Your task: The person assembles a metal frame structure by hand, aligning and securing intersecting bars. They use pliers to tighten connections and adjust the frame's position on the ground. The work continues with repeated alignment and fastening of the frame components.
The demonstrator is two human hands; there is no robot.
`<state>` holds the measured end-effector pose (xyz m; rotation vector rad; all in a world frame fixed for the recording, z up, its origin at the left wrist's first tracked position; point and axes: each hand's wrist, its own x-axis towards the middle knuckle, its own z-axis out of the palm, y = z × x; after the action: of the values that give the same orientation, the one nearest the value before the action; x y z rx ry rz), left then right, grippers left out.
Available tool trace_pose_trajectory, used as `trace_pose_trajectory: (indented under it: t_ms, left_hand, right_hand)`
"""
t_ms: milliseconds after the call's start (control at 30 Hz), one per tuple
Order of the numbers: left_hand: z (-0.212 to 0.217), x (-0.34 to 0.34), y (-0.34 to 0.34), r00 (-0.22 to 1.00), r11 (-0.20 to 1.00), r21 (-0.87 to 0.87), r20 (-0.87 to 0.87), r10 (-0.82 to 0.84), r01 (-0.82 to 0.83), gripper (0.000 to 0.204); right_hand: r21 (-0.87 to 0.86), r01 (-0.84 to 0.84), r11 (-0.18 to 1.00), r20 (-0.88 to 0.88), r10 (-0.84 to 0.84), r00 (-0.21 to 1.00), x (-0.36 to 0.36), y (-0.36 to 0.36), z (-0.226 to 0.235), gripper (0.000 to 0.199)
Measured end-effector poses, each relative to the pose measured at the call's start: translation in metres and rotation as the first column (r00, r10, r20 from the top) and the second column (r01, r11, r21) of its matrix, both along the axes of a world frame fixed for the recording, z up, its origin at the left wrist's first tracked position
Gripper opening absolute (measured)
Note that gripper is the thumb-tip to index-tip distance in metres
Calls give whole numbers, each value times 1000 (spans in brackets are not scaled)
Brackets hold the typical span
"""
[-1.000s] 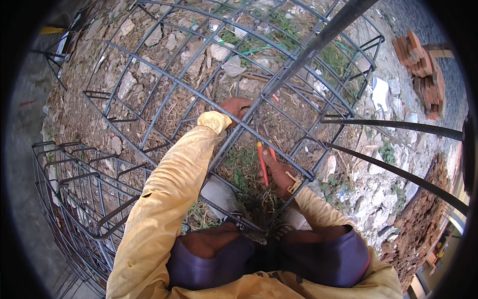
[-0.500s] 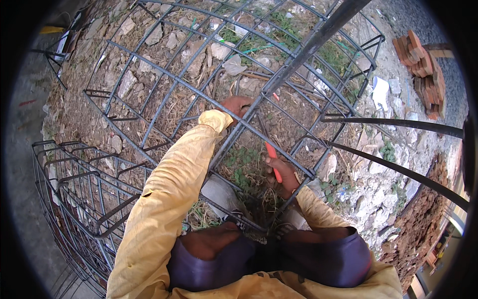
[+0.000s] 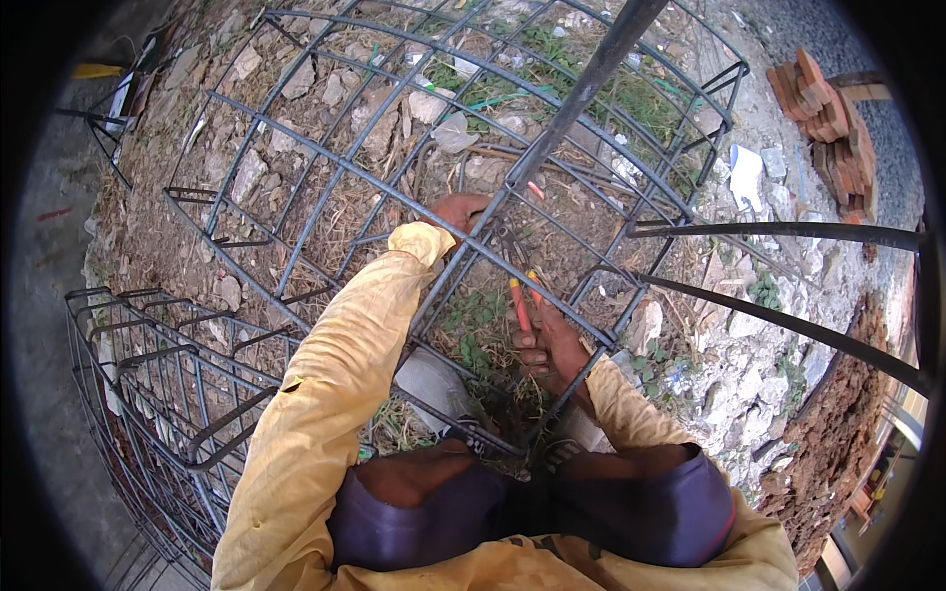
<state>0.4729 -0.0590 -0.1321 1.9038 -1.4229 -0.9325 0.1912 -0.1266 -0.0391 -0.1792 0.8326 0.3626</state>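
A cage of dark steel rebar point(image 3: 325, 167) lies on its side over rubble, and I reach into it. My left hand point(image 3: 461, 210), at the end of a yellow sleeve, grips a long bar where it meets a stirrup. My right hand point(image 3: 554, 347) holds pincers with red-orange handles point(image 3: 519, 300); their jaws point up toward the joint just right of my left hand. My knees in purple shorts fill the lower edge.
A second rebar cage point(image 3: 148, 394) lies at the lower left. Red bricks point(image 3: 823, 108) are stacked at the upper right. Loose long bars point(image 3: 788, 325) cross on the right. Stones, dry grass and scraps cover the ground; a grey shoe point(image 3: 434, 379) shows below the cage.
My right hand with the pincers has risen from low inside the cage toward the bar joint near my left hand. The left hand has stayed on the bar.
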Motion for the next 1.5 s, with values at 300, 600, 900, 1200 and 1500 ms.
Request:
trace_pose_trajectory:
  t_ms: [300, 600, 900, 1200, 1500]
  left_hand:
    - [12, -2, -4, 999, 996, 89, -43, 11, -7, 37]
    - [10, -3, -6, 997, 996, 90, -70, 17, -11, 38]
    - [13, -4, -11, 997, 989, 144, -65, 38, -28, 36]
    - [18, -4, -10, 996, 993, 112, -80, 36, -27, 35]
    - [16, -2, -5, 999, 991, 135, -52, 7, 0, 35]
  right_hand:
    - [-196, -132, 972, -104, 113, 988, 16, 7, 17, 55]
    - [-329, -21, 944, -63, 1, 998, 21, 12, 3, 30]
    - [285, 40, 958, 183, -96, 978, -8, -1, -31, 25]
    - [-881, -193, 432, -185, 60, 981, -1, 15, -28, 47]
    - [-522, -252, 815, -113, 228, 967, 1, 0, -16, 62]
